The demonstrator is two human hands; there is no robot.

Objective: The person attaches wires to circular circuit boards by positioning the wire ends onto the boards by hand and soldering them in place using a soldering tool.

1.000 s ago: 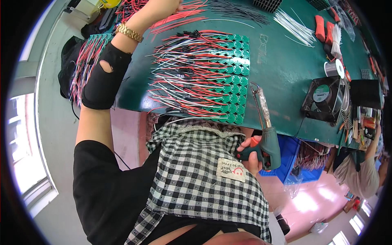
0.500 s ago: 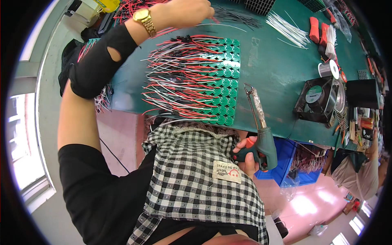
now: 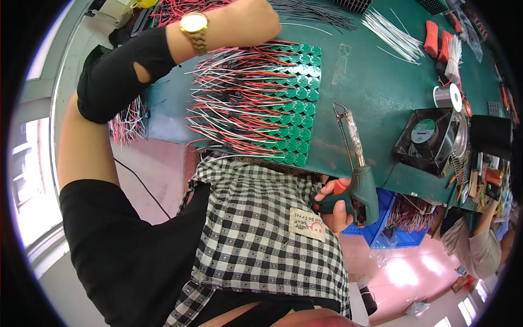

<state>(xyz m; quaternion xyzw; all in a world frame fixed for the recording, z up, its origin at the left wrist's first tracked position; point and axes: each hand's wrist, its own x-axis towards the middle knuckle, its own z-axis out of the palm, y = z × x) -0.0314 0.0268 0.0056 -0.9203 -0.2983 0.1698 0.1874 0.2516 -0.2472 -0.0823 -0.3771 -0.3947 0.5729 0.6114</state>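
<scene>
Two groups of red and white wires start things off: a bundle by the near-left edge of the surface, then the wires fanning leftward off the panel of green round boards. The left hand is bent above the panel's far end; its fingertips are hidden, so I can't tell whether it holds anything. The step looks like wire handling between solder joints; the next move would call for a wire end and the hot tip meeting at one pad. The right hand is wrapped round the green soldering gun, at the near edge. Bare surface gives room between panel and fan.
</scene>
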